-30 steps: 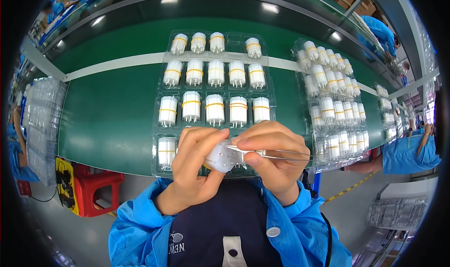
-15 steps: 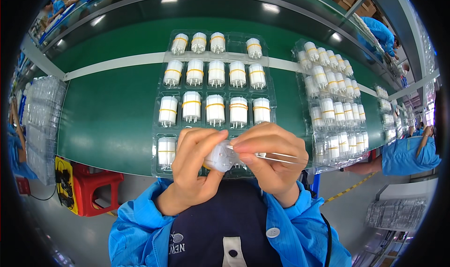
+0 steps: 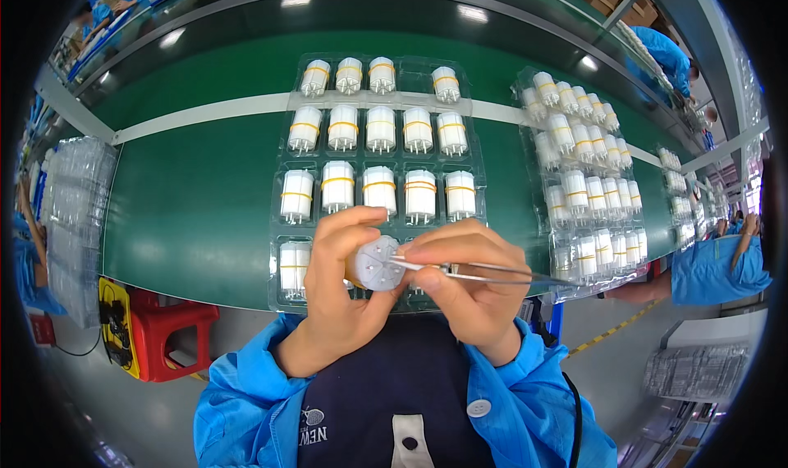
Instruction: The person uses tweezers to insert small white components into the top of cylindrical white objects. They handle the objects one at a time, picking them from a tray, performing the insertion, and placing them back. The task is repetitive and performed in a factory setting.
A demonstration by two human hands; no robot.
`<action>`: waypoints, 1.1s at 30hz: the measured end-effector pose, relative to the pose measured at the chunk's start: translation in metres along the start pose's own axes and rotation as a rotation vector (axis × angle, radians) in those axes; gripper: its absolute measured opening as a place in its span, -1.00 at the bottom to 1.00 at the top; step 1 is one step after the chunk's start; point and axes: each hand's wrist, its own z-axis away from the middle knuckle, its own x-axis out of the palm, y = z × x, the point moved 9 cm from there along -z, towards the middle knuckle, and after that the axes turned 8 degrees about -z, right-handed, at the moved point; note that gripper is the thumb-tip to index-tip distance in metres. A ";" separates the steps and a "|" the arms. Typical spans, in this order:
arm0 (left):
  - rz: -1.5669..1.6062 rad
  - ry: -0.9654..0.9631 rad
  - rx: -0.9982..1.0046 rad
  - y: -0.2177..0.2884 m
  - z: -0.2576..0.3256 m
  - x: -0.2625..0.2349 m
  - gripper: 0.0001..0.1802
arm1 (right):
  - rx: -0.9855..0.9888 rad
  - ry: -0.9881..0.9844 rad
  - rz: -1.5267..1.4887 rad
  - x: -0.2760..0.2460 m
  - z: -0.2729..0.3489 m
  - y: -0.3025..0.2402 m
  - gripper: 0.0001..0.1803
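Observation:
My left hand (image 3: 335,264) is wrapped round a white plastic cylinder (image 3: 379,264), whose round end face with small metal pins is turned up into view. A pair of metal tweezers (image 3: 513,273) lies between the thumb and fingers of my right hand (image 3: 474,281). The tweezers' tips touch or nearly touch the pinned face; which of the two I cannot tell. Beneath and beyond my hands is a clear plastic tray (image 3: 415,72) with rows of similar white cylinders (image 3: 379,190), ringed by yellow bands. My hands hide part of its nearest row.
The green bench top (image 3: 189,197) carries a second filled tray (image 3: 558,281) at the right. Stacked clear trays (image 3: 78,222) stand at the left. A red stool (image 3: 176,332) is below the bench. A co-worker in blue (image 3: 710,271) is at the right.
The cylinder has turned in my left hand, so its pinned face shows more fully. My right hand has shifted slightly, and the tweezers now show longer toward the right.

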 end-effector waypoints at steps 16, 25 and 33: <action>-0.095 -0.158 -0.043 -0.002 0.003 0.008 -0.27 | 0.002 0.088 -0.016 -0.009 0.009 0.005 -0.83; 0.105 -0.030 -0.003 -0.009 0.010 0.006 -0.32 | -0.032 -0.004 -0.029 0.000 0.004 0.005 -0.84; 0.099 -0.021 0.010 -0.008 0.011 0.005 -0.32 | -0.013 0.002 -0.045 0.001 0.004 0.007 -0.85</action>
